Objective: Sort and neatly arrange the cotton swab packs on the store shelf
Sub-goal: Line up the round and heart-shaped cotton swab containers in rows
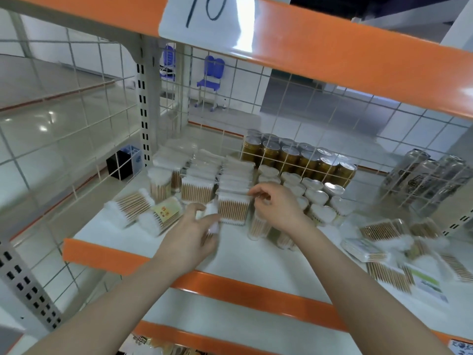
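Both hands work at the front of the rows of cotton swab packs (pixel 204 175) that stand upright near the middle of the white shelf (pixel 256 262). The left hand (pixel 190 234) curls its fingers round a small blurred white pack (pixel 212 219), holding it just left of the front pack (pixel 233 207) of the middle-right row. The right hand (pixel 277 204) sits on the other side of that front pack, thumb and forefinger pinched at its top right corner; whether they truly grip it or only steady it is hard to tell. The front pack stands with its sticks vertical and its broad face towards the person, so its long axis runs across the shelf, between the two hands. The held pack lies nearest the left hand and almost touches the front pack's left edge, so the likely next move is a short push rightward and back to seat it in line, with the right hand keeping the row from toppling. Loose packs still lie flat and askew: two on the left (pixel 143 211) and a scattered heap at the right (pixel 399 249), the latter nearer the right hand. Round white-lidded tubs (pixel 307 190) stand just right of the rows, with gold cans (pixel 294 156) beyond the wire grid behind them.
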The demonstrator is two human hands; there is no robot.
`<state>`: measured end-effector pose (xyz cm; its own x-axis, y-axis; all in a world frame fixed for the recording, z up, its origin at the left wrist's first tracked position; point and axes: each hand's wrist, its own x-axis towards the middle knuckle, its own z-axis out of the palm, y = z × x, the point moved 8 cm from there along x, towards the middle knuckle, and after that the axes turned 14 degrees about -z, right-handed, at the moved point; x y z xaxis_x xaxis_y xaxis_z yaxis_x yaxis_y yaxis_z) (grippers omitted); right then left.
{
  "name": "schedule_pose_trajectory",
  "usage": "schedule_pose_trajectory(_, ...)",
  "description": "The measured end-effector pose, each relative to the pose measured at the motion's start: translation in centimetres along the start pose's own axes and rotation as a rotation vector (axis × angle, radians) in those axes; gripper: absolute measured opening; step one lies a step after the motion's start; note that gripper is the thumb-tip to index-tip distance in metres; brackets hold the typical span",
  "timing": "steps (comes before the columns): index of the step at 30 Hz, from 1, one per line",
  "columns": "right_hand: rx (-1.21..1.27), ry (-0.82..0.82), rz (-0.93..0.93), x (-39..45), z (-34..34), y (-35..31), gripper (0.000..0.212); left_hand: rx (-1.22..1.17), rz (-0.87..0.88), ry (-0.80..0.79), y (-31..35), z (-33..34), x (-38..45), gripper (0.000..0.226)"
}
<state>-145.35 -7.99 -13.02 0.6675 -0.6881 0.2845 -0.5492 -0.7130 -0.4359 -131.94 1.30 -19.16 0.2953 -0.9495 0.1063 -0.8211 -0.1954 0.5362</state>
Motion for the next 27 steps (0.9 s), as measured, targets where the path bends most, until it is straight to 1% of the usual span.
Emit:
schedule_pose_trajectory(3,-0.033,-0.032,-0.008,0.6,0.4,0.5,0.025,0.158,0.068,-0.046,-0.3,0.6,0.3,0.064)
schedule_pose_trajectory(5,-0.050,-0.050,-0.013,1.0,0.8,0.9,0.026,0.242,0.117,-0.037,-0.3,0.5,0.6,0.071)
schedule_pose_trajectory(8,-0.095,-0.081,-0.023,1.7,1.4,1.3,0.027,0.319,0.256,0.054,0.2,0.4,1.2,0.062)
schedule_pose_trajectory(10,-0.118,-0.116,-0.036,2.1,1.9,1.4,0.030,0.361,0.298,0.123,0.2,0.2,1.4,0.058)
schedule_pose_trajectory(14,-0.153,-0.151,-0.062,2.6,2.3,1.3,0.034,0.385,0.315,0.208,0.4,0.1,1.7,0.047)
schedule_pose_trajectory(17,-0.150,-0.180,-0.083,2.9,2.7,1.0,0.037,0.383,0.253,0.237,-0.2,0.2,2.4,0.065)
schedule_pose_trajectory(18,-0.154,-0.187,-0.093,3.0,2.8,0.9,0.039,0.385,0.244,0.254,-0.3,0.1,2.6,0.067)
schedule_pose_trajectory(22,-0.208,-0.200,-0.126,3.6,3.2,0.8,0.044,0.407,0.252,0.316,-0.5,-0.4,3.0,0.068)
schedule_pose_trajectory(27,-0.237,-0.241,-0.122,4.1,4.1,0.8,0.053,0.399,0.275,0.399,-0.5,-0.9,3.7,0.059)
